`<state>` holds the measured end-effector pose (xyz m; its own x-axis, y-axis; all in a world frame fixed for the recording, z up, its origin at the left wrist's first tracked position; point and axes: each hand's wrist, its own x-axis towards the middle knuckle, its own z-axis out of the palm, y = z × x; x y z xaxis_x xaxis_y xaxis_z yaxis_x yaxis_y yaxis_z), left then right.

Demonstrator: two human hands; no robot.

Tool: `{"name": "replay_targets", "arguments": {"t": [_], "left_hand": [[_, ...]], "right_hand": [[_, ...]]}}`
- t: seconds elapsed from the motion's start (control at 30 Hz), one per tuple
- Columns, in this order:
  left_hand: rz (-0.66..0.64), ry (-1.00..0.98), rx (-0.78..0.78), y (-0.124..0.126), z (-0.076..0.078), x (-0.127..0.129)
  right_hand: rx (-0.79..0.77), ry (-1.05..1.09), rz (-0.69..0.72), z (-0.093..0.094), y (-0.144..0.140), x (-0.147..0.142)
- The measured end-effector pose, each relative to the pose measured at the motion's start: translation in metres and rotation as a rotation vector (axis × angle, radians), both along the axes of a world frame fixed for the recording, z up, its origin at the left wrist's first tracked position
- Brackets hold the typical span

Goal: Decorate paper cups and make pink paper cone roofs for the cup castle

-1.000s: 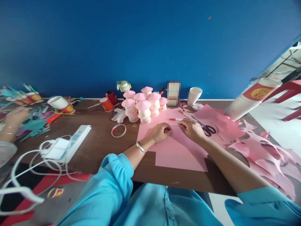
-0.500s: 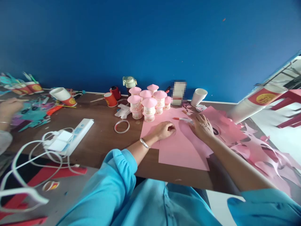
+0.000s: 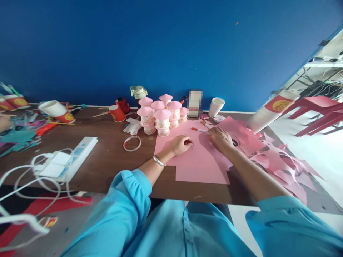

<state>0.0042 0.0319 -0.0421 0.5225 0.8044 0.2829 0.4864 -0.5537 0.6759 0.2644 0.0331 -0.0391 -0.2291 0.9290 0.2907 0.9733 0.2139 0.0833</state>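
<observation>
The pink paper (image 3: 202, 173) lies flat on the brown table (image 3: 112, 171) in front of the person, partly covered by both hands, its far end hidden under the right hand (image 3: 220, 139). That hand is palm down, fingers bent at the white end of a red-tipped marker (image 3: 197, 129); whether it grips anything, I cannot tell. A black loop (image 3: 235, 142) shows just past its edge, the rest hidden. The left hand (image 3: 182, 144), apart from the right, rests with curled fingers; whether they pinch something is unclear.

The paper is smooth, plain and straight-edged, in overlapping pieces, with hand shadows across it. Beyond it stand 7 towers (image 3: 162, 123) with printed, cup-like bodies and matte pink cones, the rear ones partly hidden. Curling, cut-out pink scraps (image 3: 278, 166) spread at right. A pixelated upright object (image 3: 195, 103) is unreadable. At far left, 1 co-worker's hand (image 3: 4, 123) is blurred and cut off.
</observation>
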Motion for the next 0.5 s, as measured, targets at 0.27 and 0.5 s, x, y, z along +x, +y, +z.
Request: {"name": "replay_targets", "arguments": {"t": [0.27, 0.5], "left_hand": [[0.002, -0.041, -0.025, 0.001, 0.000, -0.002], [0.046, -0.103, -0.075, 0.004, 0.002, -0.004]], "right_hand": [[0.002, 0.017, -0.090, 0.011, -0.005, 0.002], [-0.117, 0.019, 0.066, 0.014, -0.027, -0.015]]}}
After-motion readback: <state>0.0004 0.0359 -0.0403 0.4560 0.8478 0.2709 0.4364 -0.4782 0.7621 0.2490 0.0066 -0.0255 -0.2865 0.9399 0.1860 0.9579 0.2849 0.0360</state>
